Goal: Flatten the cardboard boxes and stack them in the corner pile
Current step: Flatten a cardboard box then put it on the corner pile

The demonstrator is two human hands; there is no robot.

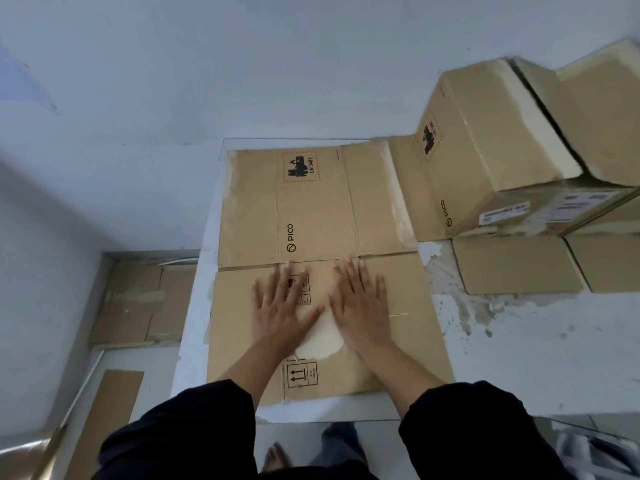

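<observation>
Both hands lie palm-down on a flattened box (322,271) spread over a white table (519,358) — the left hand (280,311) and the right hand (360,306) side by side, fingers straight and spread, pressing the near panel just short of the crease that crosses the sheet. The step in hand looks like the last of the flattening: pushing the cardboard down so its folds stay flat. Next it would need to be taken by its edges, lifted off the table and carried to the pile of flat cardboard (138,303) on the floor in the corner to the left, below the table's edge. On the right, two boxes still standing (491,147) sit at the back of the table against the wall, one touching the far right flap of the flat sheet, so that flap may catch when the sheet is drawn away. Loose flat pieces (519,265) lie under them — and another strip of cardboard (110,420) lies on the floor nearer the person's feet.
</observation>
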